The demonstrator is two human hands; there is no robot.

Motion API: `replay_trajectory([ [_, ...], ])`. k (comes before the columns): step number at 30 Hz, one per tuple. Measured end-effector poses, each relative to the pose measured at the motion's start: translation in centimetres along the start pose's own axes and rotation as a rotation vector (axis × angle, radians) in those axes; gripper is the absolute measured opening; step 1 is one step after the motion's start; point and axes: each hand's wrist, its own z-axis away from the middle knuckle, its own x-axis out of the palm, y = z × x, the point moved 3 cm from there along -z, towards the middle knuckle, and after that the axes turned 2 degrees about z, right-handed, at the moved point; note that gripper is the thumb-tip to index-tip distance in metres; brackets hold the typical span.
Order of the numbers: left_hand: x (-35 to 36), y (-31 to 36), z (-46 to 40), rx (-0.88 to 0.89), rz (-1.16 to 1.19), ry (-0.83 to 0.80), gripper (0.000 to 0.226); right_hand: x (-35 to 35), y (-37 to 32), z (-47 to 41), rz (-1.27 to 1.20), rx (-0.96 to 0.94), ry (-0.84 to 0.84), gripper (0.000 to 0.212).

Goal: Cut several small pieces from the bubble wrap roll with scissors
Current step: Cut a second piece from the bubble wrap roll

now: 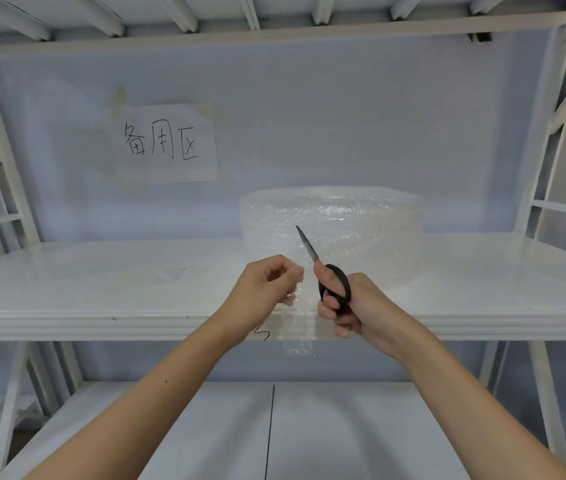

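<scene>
Clear bubble wrap roll [333, 233] is standing on the white shelf [101, 289], right of centre, with a loose strip [298, 327] trailing off it and hanging over the shelf's front edge. The left hand [264, 292] is pinching that strip between thumb and curled fingers. Just beside it, the right hand [347, 306] is gripping black-handled scissors [323, 268], blades pointing up and left against the roll. A taped paper sign [165, 143] is hanging on the back wall.
</scene>
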Motion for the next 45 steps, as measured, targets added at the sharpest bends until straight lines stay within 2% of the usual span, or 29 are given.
replay_trajectory([
  [12,0.2,-1.2,0.8,-0.025,-0.034,-0.054,0.022,0.8,-0.1,0.5,0.094,-0.001,-0.126,0.061],
  [20,-1.0,-1.4,0.5,-0.070,0.093,0.030,0.021,1.6,0.5,0.4,0.086,-0.037,-0.067,0.059],
  [28,-0.8,-1.4,0.6,-0.088,0.161,0.063,0.022,2.2,1.0,0.2,0.137,-0.071,0.006,0.068],
  [34,-1.0,-1.6,0.6,-0.094,0.162,0.069,0.022,2.0,1.8,-0.1,0.193,0.006,0.000,0.054],
  [39,-0.8,-1.6,0.5,-0.091,0.163,0.071,0.022,2.6,2.0,0.1,0.005,0.038,-0.092,0.041],
  [42,-0.8,-1.7,0.5,-0.093,0.154,0.070,0.021,2.5,1.8,0.4,-0.052,0.053,-0.110,0.042],
  [45,-0.8,-1.7,0.4,-0.089,0.141,0.069,0.022,2.1,1.2,0.9,0.035,0.001,-0.061,0.047],
])
